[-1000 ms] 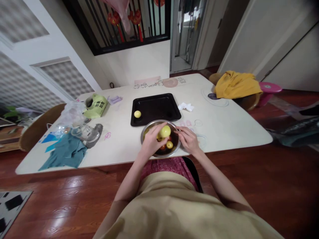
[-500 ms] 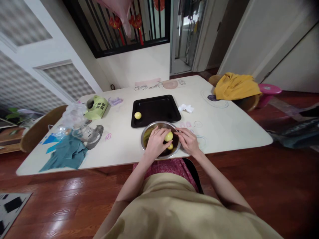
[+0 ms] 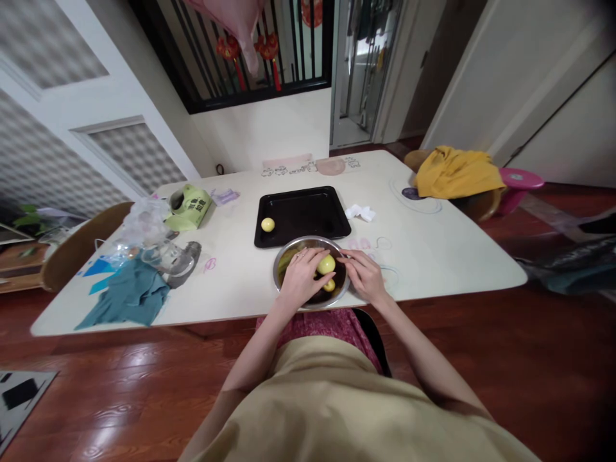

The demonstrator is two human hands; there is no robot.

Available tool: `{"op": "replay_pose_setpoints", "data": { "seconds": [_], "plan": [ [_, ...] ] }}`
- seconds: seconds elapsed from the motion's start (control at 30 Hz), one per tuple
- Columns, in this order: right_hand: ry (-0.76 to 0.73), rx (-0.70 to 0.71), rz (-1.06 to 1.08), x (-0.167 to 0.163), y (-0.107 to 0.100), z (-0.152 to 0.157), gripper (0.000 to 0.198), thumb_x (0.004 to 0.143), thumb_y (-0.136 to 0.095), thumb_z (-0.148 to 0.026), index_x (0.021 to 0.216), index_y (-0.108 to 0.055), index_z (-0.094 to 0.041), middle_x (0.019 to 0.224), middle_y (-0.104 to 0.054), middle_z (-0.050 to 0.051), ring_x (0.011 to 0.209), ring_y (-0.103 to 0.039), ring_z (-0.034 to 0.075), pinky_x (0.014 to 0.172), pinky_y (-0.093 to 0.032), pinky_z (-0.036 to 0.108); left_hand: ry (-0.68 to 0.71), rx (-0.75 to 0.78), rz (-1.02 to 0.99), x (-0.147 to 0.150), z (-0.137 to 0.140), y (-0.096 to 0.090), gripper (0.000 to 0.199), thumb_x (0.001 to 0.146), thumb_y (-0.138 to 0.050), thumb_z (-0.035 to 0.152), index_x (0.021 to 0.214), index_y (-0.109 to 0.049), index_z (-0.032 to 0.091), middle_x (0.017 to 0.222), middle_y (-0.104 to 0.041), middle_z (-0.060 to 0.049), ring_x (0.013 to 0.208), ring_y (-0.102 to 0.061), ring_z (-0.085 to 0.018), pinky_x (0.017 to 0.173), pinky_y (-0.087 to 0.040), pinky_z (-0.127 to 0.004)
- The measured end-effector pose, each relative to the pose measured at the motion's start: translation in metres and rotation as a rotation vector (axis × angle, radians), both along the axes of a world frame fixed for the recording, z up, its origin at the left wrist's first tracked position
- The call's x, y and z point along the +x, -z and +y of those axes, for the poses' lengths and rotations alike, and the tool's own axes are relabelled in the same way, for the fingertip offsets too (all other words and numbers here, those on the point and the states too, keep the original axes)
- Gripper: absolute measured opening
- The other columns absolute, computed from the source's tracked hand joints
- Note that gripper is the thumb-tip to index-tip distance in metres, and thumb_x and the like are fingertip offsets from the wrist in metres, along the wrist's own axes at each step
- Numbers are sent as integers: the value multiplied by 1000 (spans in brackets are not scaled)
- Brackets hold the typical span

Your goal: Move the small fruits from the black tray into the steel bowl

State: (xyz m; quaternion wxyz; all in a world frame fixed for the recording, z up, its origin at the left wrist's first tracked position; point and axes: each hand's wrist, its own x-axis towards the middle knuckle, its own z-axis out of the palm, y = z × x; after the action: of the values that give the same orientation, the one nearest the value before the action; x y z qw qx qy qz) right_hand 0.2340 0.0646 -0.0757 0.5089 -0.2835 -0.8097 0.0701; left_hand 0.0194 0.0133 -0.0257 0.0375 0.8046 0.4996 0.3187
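A steel bowl (image 3: 278,280) stands at the near edge of the table. Over it my left hand (image 3: 301,276) is closed round a smooth, round yellow ball (image 3: 326,264). Another yellow piece (image 3: 330,285) shows lower in the bowl, partly covered by my left thumb. At the bowl's right rim, my right hand (image 3: 364,274) has its fingers pinched together, pointing at the held ball; what is between them is too small to make out. Behind the bowl lies a black baking tray (image 3: 308,215), with one yellow ball (image 3: 268,224) in its near left corner.
Crumpled white tissue (image 3: 360,212) lies right of the tray. To the left are a green paper bag (image 3: 192,208), clear plastic bags (image 3: 147,221) and a teal cloth (image 3: 128,295) on the white table (image 3: 447,250). A yellow cloth (image 3: 457,172) drapes over a chair at the right.
The view has shifted very slightly. Both hands keep nearly the same pose over the bowl, and the ball stays in my left hand.
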Motion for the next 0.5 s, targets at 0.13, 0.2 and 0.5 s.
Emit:
{"op": "replay_pose_setpoints", "data": {
  "seconds": [0.13, 0.2, 0.5],
  "plan": [
    [-3, -1, 1, 0, 1, 1, 34, 111, -46, -29, 114, -79, -22, 120, -79, 13, 108, -76, 28, 92, -65, 47, 1, 41, -121, -10, 0, -8, 42, 100, -71, 41, 139, -65, 25, 136, -72, -12, 129, -68, -31, 113, -56, -51],
    [-1, 10, 1, 0, 2, 1, 34, 111, -46, -28, 114, -80, -22, 119, -79, 13, 107, -75, 28, 92, -65, 46, -35, 76, -194, -21, 2, -14, 34, 103, -66, 39, 134, -67, 24, 134, -72, -11, 127, -68, -28, 113, -56, -47],
    [-3, 56, 26, -1, 1, 1, 30, 109, -50, -22, 114, -79, -20, 119, -79, 13, 105, -76, 27, 88, -65, 43, -442, 70, -87, -107, 79, -8, 36, 99, -61, 15, 134, -66, 18, 145, -62, -17, 137, -61, -33, 118, -51, -52]
  ]
}}
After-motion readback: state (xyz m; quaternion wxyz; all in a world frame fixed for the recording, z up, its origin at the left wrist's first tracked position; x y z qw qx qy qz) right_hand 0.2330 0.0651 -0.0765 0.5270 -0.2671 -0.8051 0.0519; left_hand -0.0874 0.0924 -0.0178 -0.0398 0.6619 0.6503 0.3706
